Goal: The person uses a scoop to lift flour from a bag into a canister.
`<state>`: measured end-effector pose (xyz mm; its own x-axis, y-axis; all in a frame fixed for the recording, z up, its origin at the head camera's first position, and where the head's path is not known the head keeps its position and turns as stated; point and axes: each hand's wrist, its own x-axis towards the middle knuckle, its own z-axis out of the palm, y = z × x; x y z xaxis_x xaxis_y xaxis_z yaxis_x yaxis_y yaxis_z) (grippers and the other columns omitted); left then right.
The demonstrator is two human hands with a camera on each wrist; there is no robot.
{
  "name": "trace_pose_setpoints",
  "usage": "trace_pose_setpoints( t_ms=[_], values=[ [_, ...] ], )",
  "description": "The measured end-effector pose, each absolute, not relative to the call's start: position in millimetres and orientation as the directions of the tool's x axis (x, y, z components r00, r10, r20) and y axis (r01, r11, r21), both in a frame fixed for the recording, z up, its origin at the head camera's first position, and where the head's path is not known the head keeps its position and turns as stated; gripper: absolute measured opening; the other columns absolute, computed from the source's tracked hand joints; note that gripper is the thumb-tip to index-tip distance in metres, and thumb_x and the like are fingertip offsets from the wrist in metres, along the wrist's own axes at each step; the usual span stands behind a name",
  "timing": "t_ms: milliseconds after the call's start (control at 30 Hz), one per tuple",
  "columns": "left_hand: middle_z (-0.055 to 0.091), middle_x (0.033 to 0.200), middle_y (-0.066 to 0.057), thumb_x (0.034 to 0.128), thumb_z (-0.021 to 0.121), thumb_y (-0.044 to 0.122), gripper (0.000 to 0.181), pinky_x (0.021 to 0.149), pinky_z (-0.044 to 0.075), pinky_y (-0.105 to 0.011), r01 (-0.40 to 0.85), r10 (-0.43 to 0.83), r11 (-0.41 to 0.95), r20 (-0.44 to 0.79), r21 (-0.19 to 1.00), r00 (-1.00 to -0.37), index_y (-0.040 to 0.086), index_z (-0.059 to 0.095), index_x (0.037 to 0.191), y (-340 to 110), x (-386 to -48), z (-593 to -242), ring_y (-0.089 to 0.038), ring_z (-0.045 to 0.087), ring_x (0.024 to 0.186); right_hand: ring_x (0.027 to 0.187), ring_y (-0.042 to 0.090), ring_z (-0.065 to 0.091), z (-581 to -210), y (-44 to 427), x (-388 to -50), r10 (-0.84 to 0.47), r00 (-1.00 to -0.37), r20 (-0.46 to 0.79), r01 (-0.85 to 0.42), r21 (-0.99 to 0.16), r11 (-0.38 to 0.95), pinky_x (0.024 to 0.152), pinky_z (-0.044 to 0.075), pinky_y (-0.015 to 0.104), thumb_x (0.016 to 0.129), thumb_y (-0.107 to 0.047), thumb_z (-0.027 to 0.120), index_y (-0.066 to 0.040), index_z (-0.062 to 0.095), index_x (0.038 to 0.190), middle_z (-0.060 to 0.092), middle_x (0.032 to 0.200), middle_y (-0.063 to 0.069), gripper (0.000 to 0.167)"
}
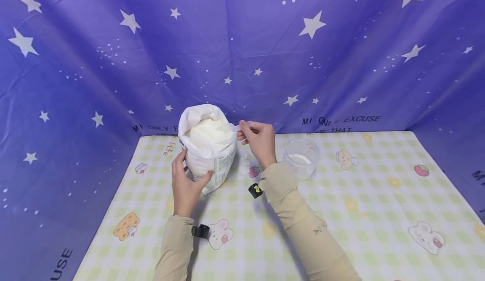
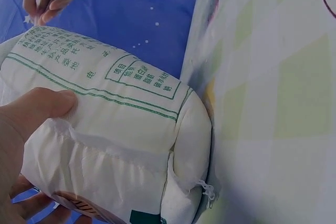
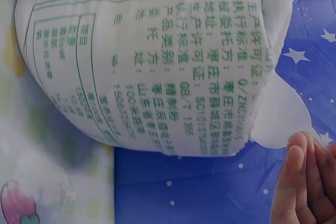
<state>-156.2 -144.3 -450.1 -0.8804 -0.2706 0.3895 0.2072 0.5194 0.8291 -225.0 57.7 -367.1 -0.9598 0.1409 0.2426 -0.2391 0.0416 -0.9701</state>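
Observation:
A white flour bag (image 1: 223, 169) with green print stands with its mouth rolled down, full of white flour (image 1: 208, 133). My left hand (image 1: 186, 184) grips its near side, thumb on the front and fingers around the left. At the bag's right rim, my right hand (image 1: 261, 140) pinches the thin handle of a white spoon. The spoon's rounded bowl (image 3: 283, 111) shows beside the rim in the right wrist view. Right of the bag is a clear plastic tub (image 1: 302, 159), partly behind the right wrist; its contents are hard to make out.
A checked tablecloth (image 1: 363, 239) with cartoon prints covers the table. White powder marks (image 1: 245, 165) lie between bag and tub. Close behind the bag hangs a purple-blue starry curtain (image 1: 235, 54), which also runs along the left and right sides.

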Motion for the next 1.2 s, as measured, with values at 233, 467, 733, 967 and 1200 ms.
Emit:
trace_pose_setpoints(
  t_ms=[233, 467, 733, 967, 1200],
  values=[
    [0.042, 0.145, -0.008, 0.0719, 0.089, 0.019, 0.091, 0.11, 0.043, -0.041, 0.206, -0.276, 0.515, 0.388, 0.832, -0.879, 0.01, 0.038, 0.147, -144, -156, -451, -0.024, 0.043, 0.134, 0.063, 0.014, 0.068, -368, 50, -225, 0.11, -0.978, 0.18, -0.178, -0.984, 0.028, 0.06, 0.061, 0.027, 0.094, -0.019, 0.069, 0.007, 0.076, 0.09, 0.073, 0.078, 0.019, 0.027],
    [0.043, 0.144, -0.01, 0.072, 0.088, 0.018, 0.091, 0.11, 0.043, -0.043, 0.214, -0.275, 0.513, 0.395, 0.832, -0.877, 0.01, 0.038, 0.147, -146, -156, -451, -0.025, 0.043, 0.134, 0.057, 0.01, 0.066, -370, 40, -228, 0.093, -0.98, 0.178, -0.179, -0.984, 0.006, 0.057, 0.061, 0.025, 0.094, -0.014, 0.069, 0.009, 0.075, 0.087, 0.072, 0.073, 0.017, 0.025],
    [0.042, 0.144, -0.009, 0.0726, 0.088, 0.019, 0.091, 0.11, 0.043, -0.041, 0.215, -0.262, 0.506, 0.386, 0.835, -0.884, 0.01, 0.038, 0.147, -145, -157, -451, -0.024, 0.043, 0.134, 0.056, 0.009, 0.064, -370, 36, -227, 0.095, -0.983, 0.157, -0.157, -0.988, 0.01, 0.055, 0.058, 0.02, 0.093, -0.014, 0.069, 0.009, 0.075, 0.086, 0.071, 0.071, 0.014, 0.025],
    [0.043, 0.144, -0.011, 0.0706, 0.089, 0.017, 0.092, 0.108, 0.044, -0.041, 0.226, -0.26, 0.514, 0.402, 0.827, -0.878, 0.008, 0.038, 0.147, -143, -156, -451, -0.025, 0.043, 0.133, 0.057, 0.009, 0.065, -376, 37, -227, 0.117, -0.984, 0.131, -0.141, -0.987, -0.081, 0.056, 0.058, 0.021, 0.094, -0.013, 0.067, 0.011, 0.075, 0.09, 0.072, 0.074, 0.017, 0.025],
    [0.043, 0.144, -0.011, 0.0698, 0.089, 0.016, 0.093, 0.108, 0.044, -0.042, 0.223, -0.266, 0.513, 0.4, 0.829, -0.877, 0.008, 0.038, 0.147, -143, -155, -450, -0.025, 0.043, 0.133, 0.06, 0.009, 0.065, -377, 39, -224, 0.119, -0.991, 0.058, -0.08, -0.98, -0.184, 0.058, 0.057, 0.019, 0.095, -0.015, 0.068, 0.01, 0.075, 0.097, 0.073, 0.075, 0.012, 0.026]
  ],
)
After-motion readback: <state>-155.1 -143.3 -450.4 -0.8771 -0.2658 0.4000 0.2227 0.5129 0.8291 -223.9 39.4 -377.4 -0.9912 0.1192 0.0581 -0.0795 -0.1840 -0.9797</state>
